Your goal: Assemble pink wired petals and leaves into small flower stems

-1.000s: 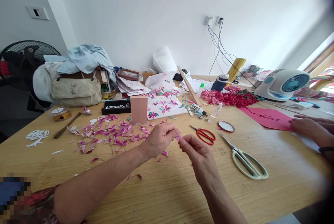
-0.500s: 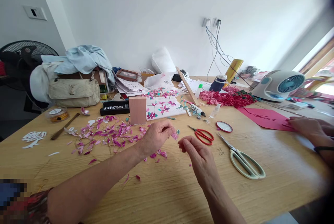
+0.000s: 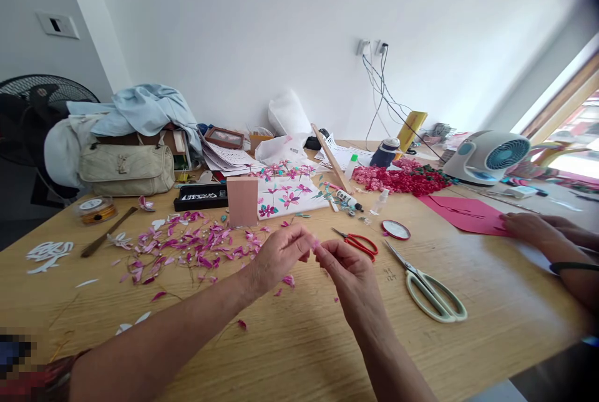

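Note:
Over the middle of the table, my left hand [image 3: 281,255] pinches a small pink petal [image 3: 316,244] between thumb and fingertips. Against it comes my right hand [image 3: 350,271], its thumb and forefinger pressed together at the petal's edge; what lies inside that pinch is too small to make out. Loose pink petals [image 3: 206,258] on thin stems spread to the left of my hands. Just beyond my right hand are red-handled scissors [image 3: 362,244], with larger pale-handled scissors [image 3: 437,296] farther right. A round red-rimmed lid [image 3: 395,230] sits behind them.
A pinkish block [image 3: 242,202] stands upright near a white sheet with pink flowers [image 3: 292,199]. Behind are a black tray [image 3: 201,197] and a glue bottle [image 3: 349,200]. At right, another person's hand [image 3: 524,227] rests on red paper [image 3: 461,215], near a small fan [image 3: 489,155].
My hands have come together, so the fingertips now meet at the petal. The view has shifted slightly. The other person's hand stays at the red paper.

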`<state>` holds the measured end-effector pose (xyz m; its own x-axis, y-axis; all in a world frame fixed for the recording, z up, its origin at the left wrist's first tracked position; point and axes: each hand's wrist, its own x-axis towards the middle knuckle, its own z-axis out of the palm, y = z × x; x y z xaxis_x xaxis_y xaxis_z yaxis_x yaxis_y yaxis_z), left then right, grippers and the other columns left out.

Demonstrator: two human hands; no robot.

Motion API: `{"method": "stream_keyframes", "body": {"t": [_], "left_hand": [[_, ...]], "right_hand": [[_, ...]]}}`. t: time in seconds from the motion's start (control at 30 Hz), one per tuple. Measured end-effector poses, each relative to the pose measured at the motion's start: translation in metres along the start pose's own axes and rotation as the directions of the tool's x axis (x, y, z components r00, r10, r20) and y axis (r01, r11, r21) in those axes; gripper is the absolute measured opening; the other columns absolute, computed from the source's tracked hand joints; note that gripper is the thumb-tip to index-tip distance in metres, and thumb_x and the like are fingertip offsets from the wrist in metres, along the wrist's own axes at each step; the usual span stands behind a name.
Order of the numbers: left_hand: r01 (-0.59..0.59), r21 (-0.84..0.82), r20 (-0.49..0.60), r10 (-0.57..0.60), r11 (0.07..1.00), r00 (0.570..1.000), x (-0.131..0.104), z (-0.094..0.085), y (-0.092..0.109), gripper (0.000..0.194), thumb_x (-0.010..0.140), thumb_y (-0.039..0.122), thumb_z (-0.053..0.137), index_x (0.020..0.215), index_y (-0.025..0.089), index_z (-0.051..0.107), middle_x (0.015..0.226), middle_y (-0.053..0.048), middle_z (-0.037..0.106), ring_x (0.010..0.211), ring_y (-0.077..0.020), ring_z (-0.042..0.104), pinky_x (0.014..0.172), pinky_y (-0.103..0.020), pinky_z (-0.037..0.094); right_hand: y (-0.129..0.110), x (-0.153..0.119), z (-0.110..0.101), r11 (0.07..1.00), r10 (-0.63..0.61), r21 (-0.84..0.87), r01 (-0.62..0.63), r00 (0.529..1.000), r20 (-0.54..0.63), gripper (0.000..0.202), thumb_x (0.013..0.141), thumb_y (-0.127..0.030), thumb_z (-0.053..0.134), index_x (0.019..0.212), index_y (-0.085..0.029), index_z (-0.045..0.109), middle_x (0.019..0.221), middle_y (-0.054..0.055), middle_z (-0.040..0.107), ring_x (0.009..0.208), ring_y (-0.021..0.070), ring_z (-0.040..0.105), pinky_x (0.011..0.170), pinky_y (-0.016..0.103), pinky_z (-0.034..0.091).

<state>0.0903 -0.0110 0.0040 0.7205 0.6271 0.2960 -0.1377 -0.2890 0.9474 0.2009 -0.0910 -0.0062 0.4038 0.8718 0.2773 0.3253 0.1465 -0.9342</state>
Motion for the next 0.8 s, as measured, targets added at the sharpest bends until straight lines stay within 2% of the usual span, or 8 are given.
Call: {"method": "stream_keyframes", "body": {"t": [0.13,0.23,0.27,0.3,0.33,0.43,0.63,0.8], "left_hand": [[0.013,-0.024,-0.055,-0.014,1.000,0.998,0.002,0.002,-0.005,0.017,0.077,0.029,0.052,0.067,0.014,0.050,0.062,0.002,0.047,0.059,-0.0085,0.043,0.057,-0.021,0.034],[0.029,-0.071,-0.094,-0.035,0.997,0.995,0.004,-0.003,-0.001,0.017,0.074,0.028,0.056,0.066,0.014,0.052,0.060,0.003,0.048,0.057,-0.0078,0.044,0.058,-0.021,0.036],[0.046,-0.094,-0.103,-0.055,0.994,0.993,0.004,-0.006,0.002,0.017,0.073,0.029,0.058,0.066,0.014,0.053,0.059,0.003,0.049,0.057,-0.0076,0.044,0.058,-0.021,0.037],[0.068,-0.118,-0.109,-0.081,0.991,0.991,0.004,-0.009,0.005,0.018,0.073,0.030,0.059,0.066,0.014,0.054,0.059,0.003,0.050,0.057,-0.0076,0.046,0.059,-0.021,0.037],[0.095,-0.141,-0.111,-0.111,0.985,0.988,0.004,-0.011,0.007,0.019,0.072,0.031,0.060,0.067,0.014,0.055,0.058,0.002,0.052,0.057,-0.0078,0.047,0.059,-0.021,0.038],[0.151,-0.212,-0.098,-0.174,0.966,0.980,0.004,-0.016,0.013,0.021,0.070,0.034,0.063,0.069,0.014,0.058,0.063,0.000,0.057,0.058,-0.0094,0.052,0.058,-0.022,0.042],[0.129,-0.302,-0.150,-0.181,0.944,0.972,0.004,-0.020,0.018,0.019,0.066,0.031,0.067,0.069,0.014,0.060,0.064,0.001,0.059,0.054,-0.0084,0.054,0.054,-0.022,0.044],[0.079,-0.327,-0.211,-0.154,0.942,0.965,0.003,-0.023,0.024,0.015,0.066,0.027,0.068,0.067,0.013,0.062,0.060,0.002,0.057,0.054,-0.0050,0.050,0.055,-0.017,0.042]], "right_hand": [[0.003,0.003,-0.007,0.993,-0.026,-0.113,0.031,0.999,0.042,0.032,0.080,-0.040,0.045,0.070,-0.014,0.061,0.063,0.003,0.056,0.060,0.0146,0.050,0.055,0.024,0.037],[0.020,0.020,-0.036,0.917,-0.017,-0.396,0.032,0.999,0.041,0.029,0.082,-0.036,0.042,0.087,-0.015,0.061,0.075,0.006,0.062,0.068,0.0175,0.056,0.059,0.025,0.040],[0.029,0.028,-0.049,0.838,-0.003,-0.545,0.012,1.000,0.016,0.027,0.081,-0.032,0.042,0.091,-0.015,0.060,0.079,0.006,0.063,0.071,0.0179,0.057,0.061,0.025,0.040],[0.037,0.036,-0.063,0.691,0.038,-0.722,-0.034,0.999,-0.011,0.025,0.082,-0.029,0.041,0.093,-0.015,0.060,0.083,0.007,0.063,0.074,0.0183,0.057,0.061,0.025,0.039],[0.046,0.045,-0.076,0.491,0.108,-0.869,-0.064,0.994,-0.012,0.025,0.083,-0.027,0.040,0.096,-0.017,0.059,0.088,0.007,0.063,0.079,0.0193,0.057,0.061,0.025,0.038],[0.070,0.065,-0.102,0.333,0.195,-0.942,-0.042,0.980,0.026,0.021,0.079,-0.017,0.045,0.092,-0.015,0.062,0.091,0.011,0.063,0.084,0.0229,0.057,0.061,0.026,0.035],[0.094,0.086,-0.101,0.253,0.257,-0.963,0.091,0.953,0.158,0.012,0.078,-0.023,0.052,0.080,-0.014,0.061,0.084,0.012,0.063,0.077,0.0238,0.058,0.056,0.026,0.031],[0.090,0.092,-0.102,0.243,0.243,-0.970,0.033,0.966,0.093,0.014,0.075,-0.021,0.051,0.066,-0.013,0.060,0.073,0.012,0.062,0.070,0.0235,0.058,0.053,0.026,0.031]]}}
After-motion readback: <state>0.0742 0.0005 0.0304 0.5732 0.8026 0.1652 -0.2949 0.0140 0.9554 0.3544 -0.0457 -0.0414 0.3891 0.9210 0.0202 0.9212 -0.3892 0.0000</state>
